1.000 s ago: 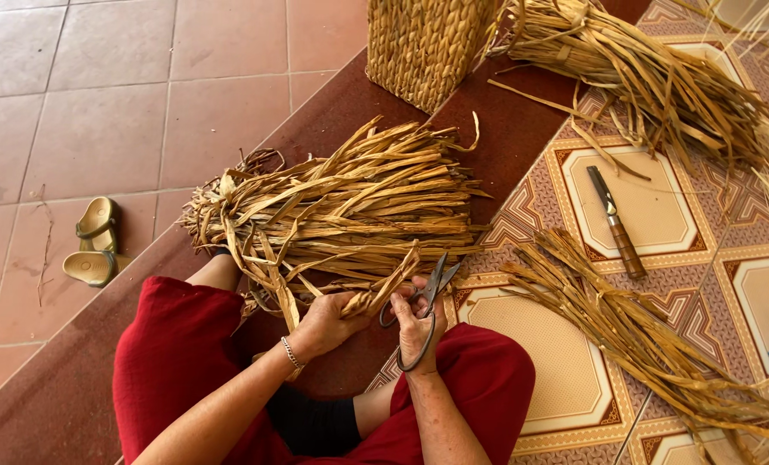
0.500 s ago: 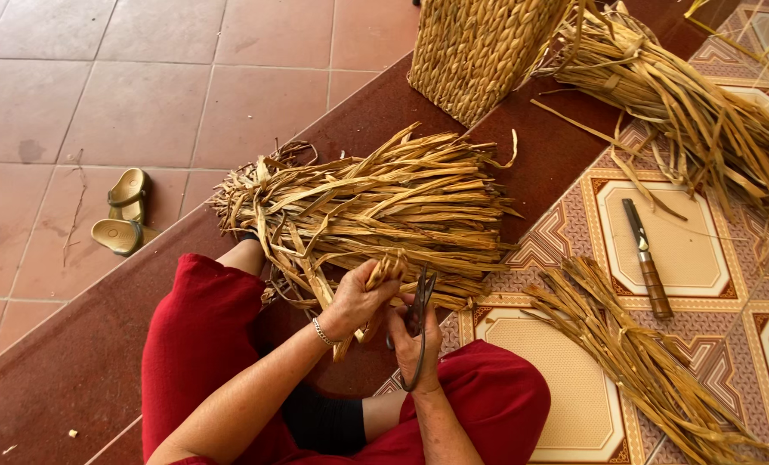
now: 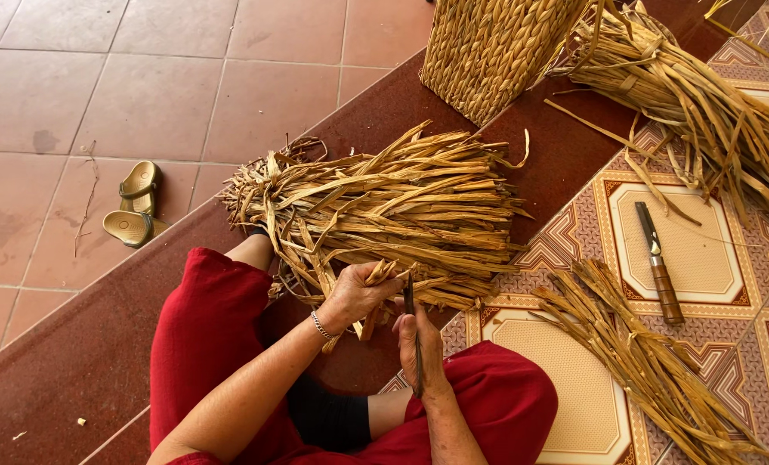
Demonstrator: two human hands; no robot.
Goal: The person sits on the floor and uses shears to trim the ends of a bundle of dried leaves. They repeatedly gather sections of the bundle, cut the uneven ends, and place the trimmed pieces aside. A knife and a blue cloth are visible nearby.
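Note:
A thick bundle of dried straw-coloured leaf strips (image 3: 393, 211) lies across my lap and the dark red step. My left hand (image 3: 357, 293), with a thin bracelet at the wrist, grips a few strips (image 3: 382, 274) at the near edge of the bundle. Just to its right, my right hand (image 3: 419, 340) holds a pair of dark scissors (image 3: 410, 301), blades pointing up toward those strips. My legs in red cloth frame both hands.
A woven basket (image 3: 487, 52) stands at the top. Another leaf bundle (image 3: 694, 103) lies top right and a loose sheaf (image 3: 651, 370) at lower right on patterned tiles. A wooden-handled knife (image 3: 660, 267) rests between them. Yellow sandals (image 3: 135, 207) sit on the left floor.
My left hand has closed tighter on the strips at the bundle's edge and the scissors have come up beside it. The view has shifted, so everything sits slightly lower in frame.

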